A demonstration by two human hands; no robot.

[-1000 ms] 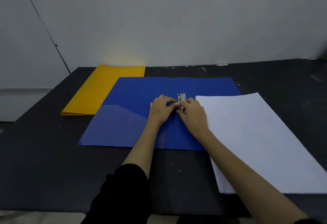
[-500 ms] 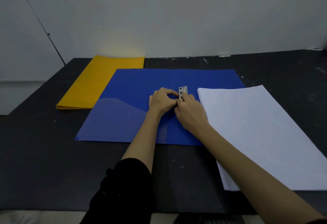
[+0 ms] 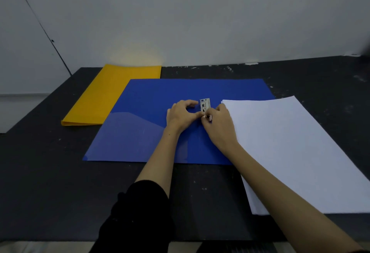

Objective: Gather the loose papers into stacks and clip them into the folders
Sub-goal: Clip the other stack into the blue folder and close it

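Note:
A blue folder [image 3: 152, 112] lies open on the black table, with a metal clip [image 3: 204, 103] fixed near its middle. My left hand [image 3: 181, 115] and my right hand [image 3: 220, 124] meet at the clip's near end, both with curled fingers pinching its small metal lever [image 3: 208, 117]. A stack of white papers [image 3: 296, 148] covers the folder's right half, its left edge just beside my right hand. How the lever stands is hidden by my fingers.
A closed yellow folder [image 3: 114, 94] lies at the back left, touching the blue folder's far left corner. The black table [image 3: 50, 182] ends at a white wall behind and at its front edge near my body.
Both hands stay at the clip. My left fingers have spread a little over the folder and my right hand has shifted slightly toward me along the clip.

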